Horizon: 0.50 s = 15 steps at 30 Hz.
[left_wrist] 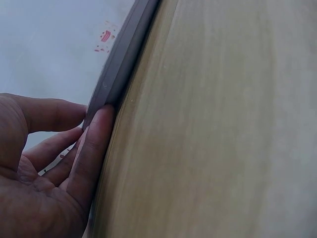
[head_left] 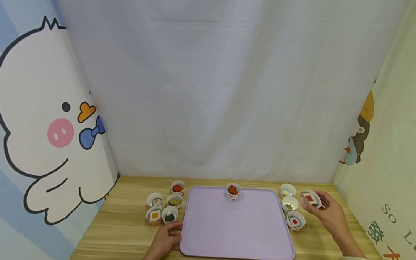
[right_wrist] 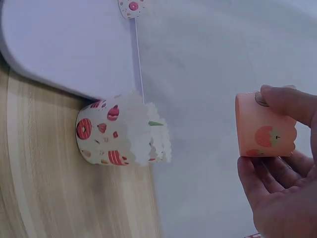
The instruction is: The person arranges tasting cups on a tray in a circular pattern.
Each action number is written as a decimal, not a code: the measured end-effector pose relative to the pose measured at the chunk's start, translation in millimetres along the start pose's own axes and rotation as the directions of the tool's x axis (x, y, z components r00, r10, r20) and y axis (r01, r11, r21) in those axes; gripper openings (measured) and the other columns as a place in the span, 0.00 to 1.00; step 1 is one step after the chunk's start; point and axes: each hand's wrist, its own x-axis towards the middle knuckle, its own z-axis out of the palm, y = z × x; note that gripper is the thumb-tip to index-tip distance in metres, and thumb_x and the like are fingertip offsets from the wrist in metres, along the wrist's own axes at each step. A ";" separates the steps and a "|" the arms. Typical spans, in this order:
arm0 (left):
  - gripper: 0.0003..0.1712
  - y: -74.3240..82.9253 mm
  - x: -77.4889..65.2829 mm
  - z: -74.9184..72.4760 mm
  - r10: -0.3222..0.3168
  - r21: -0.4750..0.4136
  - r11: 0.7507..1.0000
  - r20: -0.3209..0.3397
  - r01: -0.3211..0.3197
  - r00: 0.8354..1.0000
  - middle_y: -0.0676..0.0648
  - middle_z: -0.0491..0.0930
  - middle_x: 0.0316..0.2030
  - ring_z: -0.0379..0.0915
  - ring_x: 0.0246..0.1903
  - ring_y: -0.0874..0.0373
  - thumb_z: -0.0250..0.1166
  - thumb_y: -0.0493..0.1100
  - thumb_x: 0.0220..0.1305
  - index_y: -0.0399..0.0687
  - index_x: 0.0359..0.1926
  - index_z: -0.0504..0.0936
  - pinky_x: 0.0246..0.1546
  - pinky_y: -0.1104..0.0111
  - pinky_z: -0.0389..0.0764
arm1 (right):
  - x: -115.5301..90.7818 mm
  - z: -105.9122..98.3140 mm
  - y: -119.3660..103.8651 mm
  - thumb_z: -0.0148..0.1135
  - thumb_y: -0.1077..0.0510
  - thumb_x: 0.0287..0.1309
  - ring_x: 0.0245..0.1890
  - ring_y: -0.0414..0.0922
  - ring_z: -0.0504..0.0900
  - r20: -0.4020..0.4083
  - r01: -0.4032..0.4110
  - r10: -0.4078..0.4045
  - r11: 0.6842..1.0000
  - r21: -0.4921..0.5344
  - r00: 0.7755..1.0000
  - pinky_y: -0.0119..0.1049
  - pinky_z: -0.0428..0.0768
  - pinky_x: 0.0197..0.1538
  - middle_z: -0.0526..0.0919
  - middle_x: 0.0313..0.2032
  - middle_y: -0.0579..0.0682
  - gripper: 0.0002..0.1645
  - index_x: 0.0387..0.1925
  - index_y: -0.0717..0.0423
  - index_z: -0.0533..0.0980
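My right hand (head_left: 330, 212) holds a pink strawberry-printed paper cup (right_wrist: 265, 124) up at the right of the table, thumb on one side and fingers on the other. Inside that cup lies a white piece with a dark red square top. At the lower left edge of the lilac tray (head_left: 239, 226), my left hand (head_left: 163, 239) pinches the rim, as the left wrist view shows from close up. A paper cup (head_left: 233, 196) with a red-topped piece stands at the tray's far edge.
Left of the tray several paper cups (head_left: 170, 216) stand grouped, holding small red, yellow, orange and dark pieces. Three more cups (head_left: 295, 221) line the tray's right side. A white curtain (head_left: 209, 88) hangs behind the wooden table (head_left: 122, 219), with printed cloths at both sides.
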 end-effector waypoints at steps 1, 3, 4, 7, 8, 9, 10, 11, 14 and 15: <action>0.30 0.0 -0.1 0.0 0.001 -0.001 1.000 0.001 -0.001 1.000 0.28 0.75 0.54 0.77 0.40 0.57 0.62 0.27 0.55 0.27 0.61 0.71 0.28 0.59 0.86 | 0.6 1.9 -2.3 0.71 0.47 0.55 0.39 0.14 0.68 -0.001 0.007 -0.007 1.000 0.005 1.000 0.16 0.75 0.40 0.72 0.62 0.67 0.46 0.68 0.63 0.63; 0.30 0.6 -0.6 -0.2 0.001 -0.002 1.000 0.002 -0.001 1.000 0.29 0.75 0.54 0.77 0.40 0.57 0.62 0.27 0.55 0.27 0.61 0.72 0.28 0.59 0.86 | 1.8 6.2 -6.9 0.71 0.47 0.55 0.40 0.15 0.68 -0.002 0.017 -0.017 1.000 0.017 1.000 0.15 0.74 0.41 0.72 0.61 0.66 0.45 0.67 0.63 0.63; 0.30 1.0 -0.9 -0.3 -0.001 -0.001 1.000 0.000 0.001 1.000 0.29 0.76 0.54 0.77 0.40 0.58 0.62 0.28 0.55 0.27 0.61 0.72 0.28 0.59 0.86 | 2.4 8.6 -9.1 0.71 0.47 0.55 0.40 0.15 0.67 -0.002 0.017 -0.017 1.000 0.023 1.000 0.15 0.74 0.41 0.72 0.62 0.66 0.46 0.67 0.63 0.63; 0.30 2.5 -1.7 -0.3 -0.003 -0.001 1.000 -0.002 0.003 1.000 0.31 0.77 0.53 0.77 0.39 0.58 0.63 0.28 0.55 0.28 0.61 0.73 0.28 0.60 0.86 | 5.0 17.2 -15.5 0.71 0.47 0.55 0.41 0.15 0.67 0.010 0.014 -0.014 0.999 0.035 1.000 0.14 0.73 0.42 0.72 0.62 0.65 0.46 0.68 0.63 0.62; 0.30 3.1 -2.0 -0.2 -0.005 -0.001 1.000 -0.002 0.005 1.000 0.31 0.77 0.53 0.77 0.39 0.58 0.63 0.28 0.54 0.28 0.61 0.73 0.28 0.60 0.86 | 5.8 20.3 -17.5 0.72 0.47 0.54 0.41 0.15 0.67 0.015 0.010 -0.010 0.999 0.041 1.000 0.14 0.72 0.42 0.72 0.62 0.65 0.46 0.68 0.63 0.62; 0.30 3.6 -2.2 -0.1 -0.007 0.000 1.000 -0.002 0.007 1.000 0.32 0.77 0.53 0.77 0.39 0.59 0.63 0.28 0.54 0.29 0.61 0.73 0.28 0.60 0.86 | 6.7 23.6 -19.6 0.72 0.47 0.54 0.41 0.15 0.67 0.018 0.005 -0.006 0.999 0.045 1.000 0.13 0.72 0.42 0.72 0.63 0.65 0.46 0.68 0.62 0.62; 0.30 4.3 -2.5 0.1 -0.007 0.000 1.000 -0.001 0.007 1.000 0.32 0.78 0.52 0.77 0.39 0.59 0.63 0.28 0.55 0.29 0.61 0.73 0.28 0.60 0.86 | 7.4 27.0 -21.7 0.72 0.47 0.54 0.41 0.16 0.67 0.021 0.005 -0.006 0.999 0.052 1.000 0.14 0.72 0.43 0.72 0.63 0.65 0.46 0.68 0.62 0.63; 0.30 4.7 -2.7 0.3 -0.008 0.000 1.000 -0.002 0.008 1.000 0.32 0.78 0.52 0.77 0.39 0.59 0.63 0.28 0.55 0.29 0.61 0.73 0.28 0.61 0.86 | 8.3 30.8 -23.6 0.72 0.48 0.54 0.41 0.16 0.67 0.026 0.008 -0.010 0.998 0.056 1.000 0.14 0.72 0.43 0.72 0.63 0.65 0.45 0.67 0.61 0.63; 0.30 4.9 -2.9 0.6 -0.011 0.004 1.000 -0.005 0.011 1.000 0.32 0.78 0.52 0.77 0.39 0.59 0.63 0.28 0.55 0.29 0.61 0.73 0.28 0.61 0.86 | 10.7 42.3 -28.6 0.73 0.49 0.53 0.42 0.19 0.69 0.030 0.023 -0.025 0.997 0.078 0.999 0.16 0.74 0.44 0.74 0.62 0.63 0.43 0.66 0.60 0.66; 0.30 4.5 -2.8 0.7 -0.011 0.005 1.000 -0.007 0.011 1.000 0.32 0.77 0.52 0.77 0.39 0.59 0.63 0.28 0.55 0.29 0.61 0.73 0.28 0.60 0.86 | 11.6 46.3 -30.0 0.73 0.50 0.53 0.42 0.21 0.70 0.032 0.027 -0.030 0.996 0.089 0.999 0.18 0.75 0.44 0.74 0.61 0.62 0.42 0.65 0.59 0.66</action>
